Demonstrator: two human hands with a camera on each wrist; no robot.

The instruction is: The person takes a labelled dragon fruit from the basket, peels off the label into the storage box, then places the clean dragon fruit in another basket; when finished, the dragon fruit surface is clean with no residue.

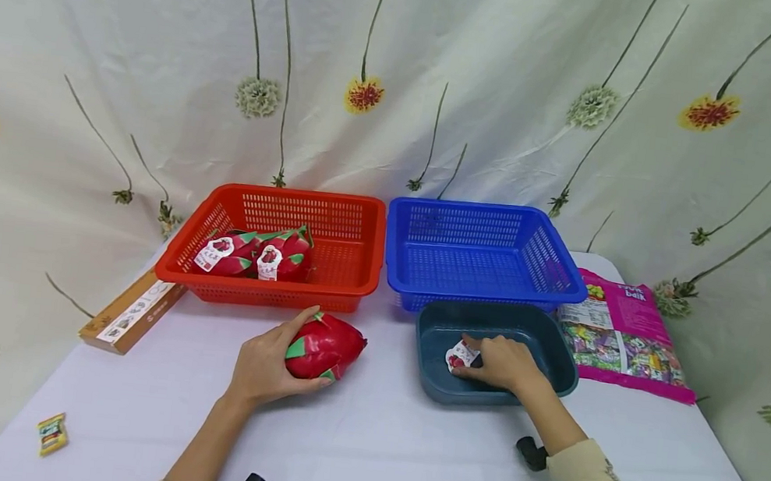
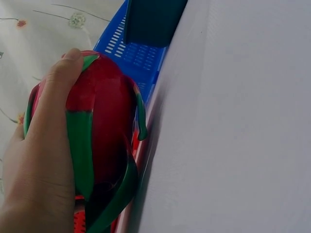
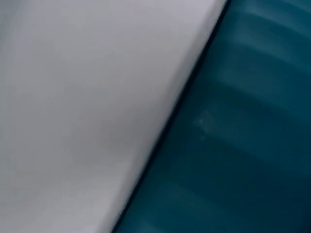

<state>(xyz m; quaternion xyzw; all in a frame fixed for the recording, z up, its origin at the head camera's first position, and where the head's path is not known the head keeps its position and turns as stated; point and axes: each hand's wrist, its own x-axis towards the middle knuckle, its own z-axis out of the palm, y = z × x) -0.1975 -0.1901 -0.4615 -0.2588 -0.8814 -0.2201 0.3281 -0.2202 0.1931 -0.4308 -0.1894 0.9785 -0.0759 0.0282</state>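
In the head view my left hand (image 1: 265, 361) grips a red dragon fruit (image 1: 328, 346) with green scales, low over the white table in front of the red basket (image 1: 267, 297). The thumb and fingers curve round the fruit (image 2: 104, 121) in the left wrist view. My right hand (image 1: 501, 362) reaches into a dark teal tub (image 1: 430, 386), its thumb and forefinger pinching a white label (image 1: 459, 356) with a red fruit picture. Two dragon fruits (image 1: 288, 254) bearing similar labels lie in the red basket. Only the tub's wall (image 3: 233, 145) and the table show in the right wrist view.
A blue basket (image 1: 486, 292) stands behind the tub. Right of it lies a pink candy bag (image 1: 622, 336). A long brown box (image 1: 131, 312) sits partly beneath the red basket's left side. A small yellow wrapped packet (image 1: 51, 434) lies at the front left.
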